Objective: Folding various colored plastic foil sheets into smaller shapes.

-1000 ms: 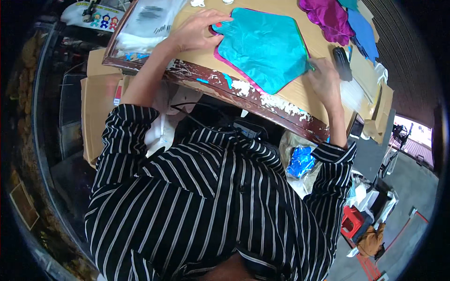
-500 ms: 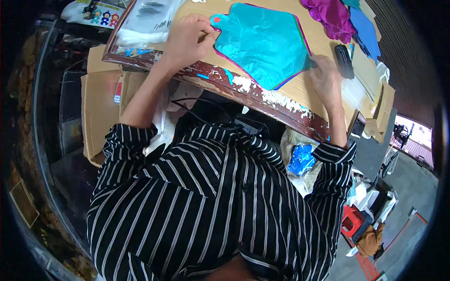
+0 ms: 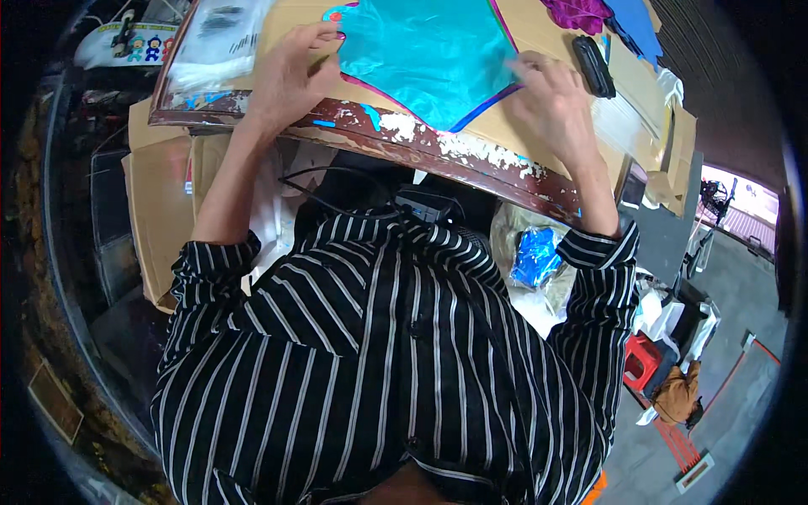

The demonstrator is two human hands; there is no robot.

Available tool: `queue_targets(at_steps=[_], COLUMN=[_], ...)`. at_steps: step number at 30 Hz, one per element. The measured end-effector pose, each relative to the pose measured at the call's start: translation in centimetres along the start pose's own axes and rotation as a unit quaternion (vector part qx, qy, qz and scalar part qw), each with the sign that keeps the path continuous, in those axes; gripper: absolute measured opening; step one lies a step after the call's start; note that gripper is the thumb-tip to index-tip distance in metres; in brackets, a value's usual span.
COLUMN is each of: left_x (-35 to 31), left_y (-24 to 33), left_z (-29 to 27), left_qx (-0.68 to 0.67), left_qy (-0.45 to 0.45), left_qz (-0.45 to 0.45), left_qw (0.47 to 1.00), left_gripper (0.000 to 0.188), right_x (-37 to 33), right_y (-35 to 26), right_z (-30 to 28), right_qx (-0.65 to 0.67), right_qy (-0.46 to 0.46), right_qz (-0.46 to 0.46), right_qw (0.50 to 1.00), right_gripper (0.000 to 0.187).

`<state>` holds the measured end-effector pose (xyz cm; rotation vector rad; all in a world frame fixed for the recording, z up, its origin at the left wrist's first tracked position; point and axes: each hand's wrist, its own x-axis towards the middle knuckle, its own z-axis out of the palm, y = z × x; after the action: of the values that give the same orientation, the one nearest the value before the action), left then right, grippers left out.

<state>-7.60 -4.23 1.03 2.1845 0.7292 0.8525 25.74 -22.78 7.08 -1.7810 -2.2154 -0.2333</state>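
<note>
Hands (image 3: 295,76) (image 3: 551,105) press glossy turquoise foil sheet (image 3: 429,55) on cardboard (image 3: 505,135).

The worktop (image 3: 438,156) is a wooden board with a worn dark red front edge, where the paint is chipped and shows white and blue spots. Brown cardboard (image 3: 555,34) covers its top. On the cardboard lies a shiny turquoise foil sheet (image 3: 429,55) with a purple border. A black oblong object (image 3: 593,66) lies to the right of the sheet. Clear plastic bags (image 3: 215,42) lie at the left end. Purple foil (image 3: 576,13) and blue foil (image 3: 635,25) lie at the far right.
</note>
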Motion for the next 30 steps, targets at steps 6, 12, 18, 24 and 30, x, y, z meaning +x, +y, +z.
queue_targets(at_steps=[6,12,18,24,30], left_x=[0.0,0.0,0.3,2.8,4.0], left_y=[1.2,0.9,2.5,4.2,3.9], left_z=[0.6,0.5,-0.4,1.3,1.4], left_qx=[0.091,0.098,0.110,0.204,0.245], left_qy=[-0.010,-0.001,-0.016,-0.154,-0.219], left_qz=[0.025,0.075,0.163,0.330,0.347], left_qw=[0.996,0.992,0.980,0.909,0.878], left_gripper=[0.034,0.032,0.025,0.014,0.023], right_x=[1.3,1.6,1.6,1.2,1.7], right_y=[-2.0,-2.2,-1.8,-1.7,-1.0], right_z=[0.8,2.1,1.5,1.8,1.8], right_qx=[0.063,0.105,0.151,0.150,0.162], right_qy=[-0.069,-0.085,-0.103,-0.094,-0.095], right_qz=[-0.149,-0.158,-0.096,-0.058,-0.055], right_qw=[0.984,0.978,0.978,0.982,0.981], right_gripper=[0.039,0.032,0.031,0.033,0.033])
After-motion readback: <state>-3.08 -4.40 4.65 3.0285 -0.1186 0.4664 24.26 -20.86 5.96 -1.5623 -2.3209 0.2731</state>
